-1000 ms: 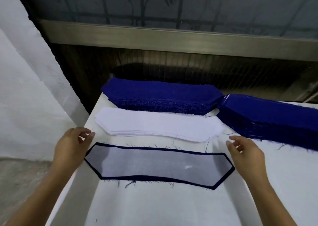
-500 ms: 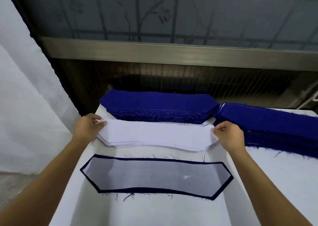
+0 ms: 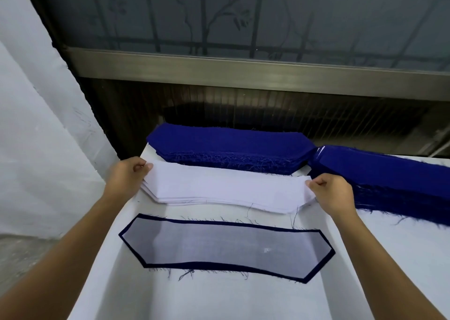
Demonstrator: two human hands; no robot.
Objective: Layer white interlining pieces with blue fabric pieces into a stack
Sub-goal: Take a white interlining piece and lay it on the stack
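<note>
The left hand (image 3: 126,178) pinched the left tip of the top interlining piece (image 3: 224,185) between thumb and curled fingers. The right hand (image 3: 333,193) pinched its right tip the same way. That piece lay on the white interlining pile (image 3: 194,200), between the layered stack (image 3: 226,246) nearest the person and a blue fabric pile (image 3: 229,146) at the far edge of the bench (image 3: 219,297). A second blue pile (image 3: 389,173) sat just beside the first, on the right. The layered stack showed a thin white sheet uppermost, with a dark blue border all round.

Whether only one sheet was caught could not be told. The step looked like taking off a white sheet. Doing it well would probably mean working both tips to free a single layer. It should then be lifted evenly and taut, so that it came away flat without dragging the sheets beneath askew.
</note>
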